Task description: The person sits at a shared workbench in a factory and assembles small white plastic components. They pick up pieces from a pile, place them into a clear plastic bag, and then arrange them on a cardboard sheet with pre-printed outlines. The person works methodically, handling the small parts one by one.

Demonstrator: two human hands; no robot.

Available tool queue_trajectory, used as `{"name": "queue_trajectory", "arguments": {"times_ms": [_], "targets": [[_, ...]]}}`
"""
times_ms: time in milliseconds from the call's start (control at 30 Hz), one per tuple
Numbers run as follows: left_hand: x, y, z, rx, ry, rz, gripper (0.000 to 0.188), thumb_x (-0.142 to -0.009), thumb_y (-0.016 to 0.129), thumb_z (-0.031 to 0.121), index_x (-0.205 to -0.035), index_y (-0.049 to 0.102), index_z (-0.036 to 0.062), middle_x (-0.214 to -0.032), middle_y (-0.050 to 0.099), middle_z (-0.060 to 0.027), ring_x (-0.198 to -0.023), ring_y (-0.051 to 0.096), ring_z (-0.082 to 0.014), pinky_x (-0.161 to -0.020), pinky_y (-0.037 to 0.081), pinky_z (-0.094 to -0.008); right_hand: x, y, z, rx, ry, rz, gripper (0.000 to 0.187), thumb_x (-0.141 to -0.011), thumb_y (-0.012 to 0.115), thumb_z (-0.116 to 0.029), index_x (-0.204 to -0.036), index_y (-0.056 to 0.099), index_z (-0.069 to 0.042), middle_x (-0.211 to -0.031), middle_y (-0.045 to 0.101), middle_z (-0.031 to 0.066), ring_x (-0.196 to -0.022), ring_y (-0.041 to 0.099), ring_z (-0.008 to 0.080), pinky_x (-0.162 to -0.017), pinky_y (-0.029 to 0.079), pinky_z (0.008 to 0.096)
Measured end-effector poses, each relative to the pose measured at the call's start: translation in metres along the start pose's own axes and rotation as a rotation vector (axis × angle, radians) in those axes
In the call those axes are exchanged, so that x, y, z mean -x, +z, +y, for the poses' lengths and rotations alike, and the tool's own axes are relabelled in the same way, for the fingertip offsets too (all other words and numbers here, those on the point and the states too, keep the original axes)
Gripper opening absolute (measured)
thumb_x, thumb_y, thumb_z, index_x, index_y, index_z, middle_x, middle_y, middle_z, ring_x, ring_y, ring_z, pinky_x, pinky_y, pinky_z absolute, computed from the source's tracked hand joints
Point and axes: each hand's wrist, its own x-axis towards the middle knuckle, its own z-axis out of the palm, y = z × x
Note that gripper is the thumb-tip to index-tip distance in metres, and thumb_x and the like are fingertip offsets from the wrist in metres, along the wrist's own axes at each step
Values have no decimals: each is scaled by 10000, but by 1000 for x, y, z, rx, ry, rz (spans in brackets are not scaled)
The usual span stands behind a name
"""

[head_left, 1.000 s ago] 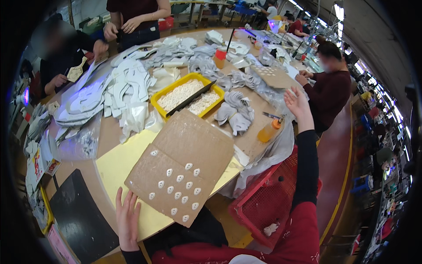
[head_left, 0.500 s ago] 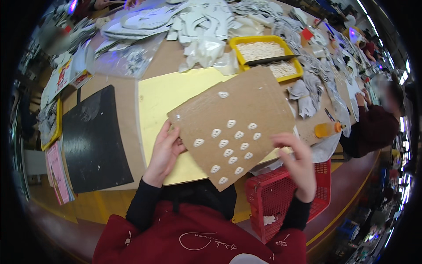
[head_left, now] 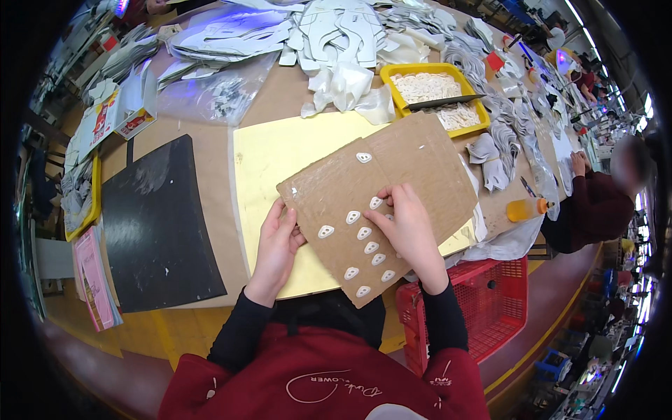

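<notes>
A brown cardboard sheet (head_left: 434,175) is tilted in front of me, over a pale yellow sheet (head_left: 273,157) on the table. My left hand (head_left: 278,241) grips the cardboard by its left edge, thumb on top. Small white rounded-triangular pieces with dark holes lie on it in slanting rows. One white piece (head_left: 363,158) sits apart near the top. My right hand (head_left: 406,227) reaches over the cardboard, thumb and fingertips pinched about another white piece (head_left: 376,202), which still rests on the surface. This hand hides several pieces in the right-hand row.
A yellow tray (head_left: 467,130) of whitish pieces, divided by a dark bar, stands behind the cardboard. To the left lies a black board (head_left: 161,231). A red basket (head_left: 507,297) is low on the right, near an orange-filled bottle (head_left: 526,209). A co-worker (head_left: 598,203) sits at right.
My right hand has moved left from beside the cardboard onto it, its fingertips now at one white piece. The left hand keeps its hold; the view has shifted slightly.
</notes>
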Motion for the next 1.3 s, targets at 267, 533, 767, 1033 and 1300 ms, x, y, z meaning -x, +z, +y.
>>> {"name": "queue_trajectory", "arguments": {"times_ms": [267,533,767,1033,1300], "targets": [[-1,-12,-8,-14,5,15,432,-1100,445,186,-1488,372,8,-1358,590,-135,-1177,629,-202,-980,538,-375,-3,7,8,43,-43,-37,334,-823,803,-196,-988,594,7,-981,608,200,-935,607,384,-829,501,443],[-8,-12,-12,-15,66,-11,385,-1095,455,168,-1446,408,15,-1333,606,-125,-1157,646,-188,-969,550,-354,10,20,3,-3,-144,82,172,-872,698,-104,-941,570,-11,-954,591,166,-915,605,378,-808,503,449],[-8,-10,-7,-36,86,-9,361,-1090,478,179,-1412,433,21,-1308,617,-112,-1127,661,-171,-928,569,-318,18,13,8,-219,-57,95,97,-915,649,-93,-961,597,-25,-943,627,146,-908,643,346,-797,523,423],[-8,-14,-4,-133,77,45,360,-1093,472,174,-1409,462,3,-1250,645,-83,-1018,679,-118,-839,574,-262,38,-24,23,-702,201,41,145,-990,647,-102,-1093,666,-2,-948,674,22,-885,630,89,-791,512,261],[-12,-55,43,-264,205,223,464,-1102,466,236,-1477,449,-37,-1411,572,-150,-1268,578,-166,-1035,490,-296,67,-74,61,-946,486,376,181,-942,659,-16,-1116,676,29,-982,677,31,-879,591,80,-785,470,223]]}}
